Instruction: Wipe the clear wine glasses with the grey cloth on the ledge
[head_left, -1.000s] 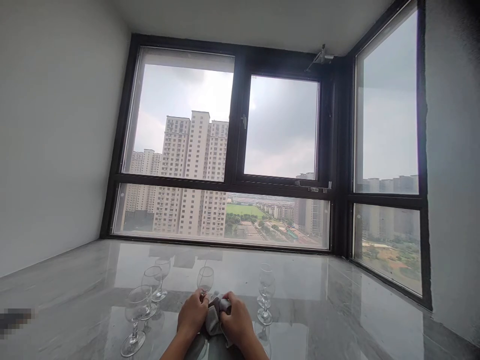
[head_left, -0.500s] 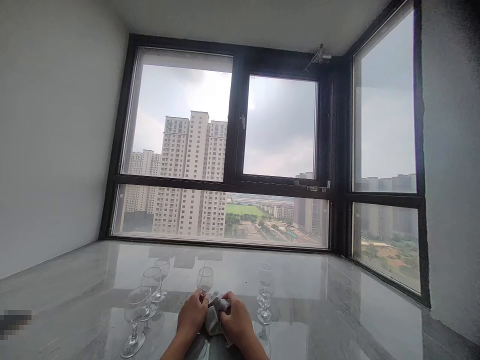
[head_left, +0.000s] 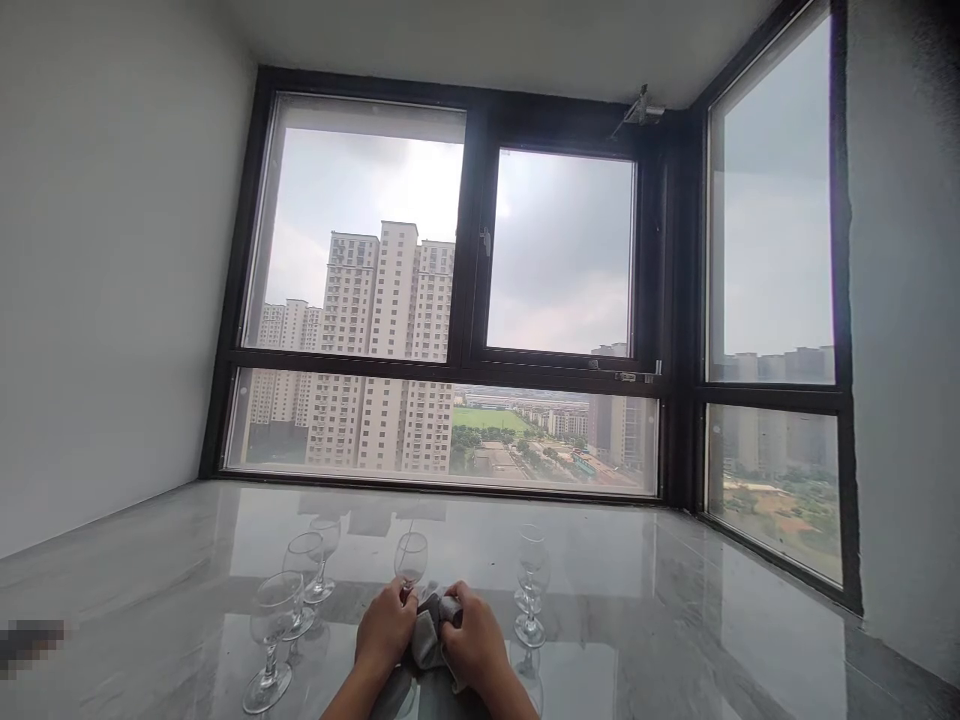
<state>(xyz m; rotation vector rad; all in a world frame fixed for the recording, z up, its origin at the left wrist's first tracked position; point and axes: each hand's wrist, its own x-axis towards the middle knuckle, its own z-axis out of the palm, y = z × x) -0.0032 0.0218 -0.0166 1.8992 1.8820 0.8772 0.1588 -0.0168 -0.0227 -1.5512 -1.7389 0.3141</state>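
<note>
The left hand [head_left: 385, 625] pinches the stem of a wine glass [head_left: 411, 556] between thumb and forefinger, its bowl rising just beyond the fingertips, its foot hidden by the hands and cloth. The right hand [head_left: 474, 630] grips a bunched grey cloth [head_left: 426, 642] beside it; how far the cloth touches the glass is unclear. Both forearms are cut off below. On the glossy grey surface [head_left: 645, 650], three glasses overlap at left, the front glass [head_left: 275, 612] whole; two more at right, the nearer one [head_left: 529, 628] partly masking the farther. A pixelated dark object [head_left: 28, 642] at the left edge is unreadable
</note>
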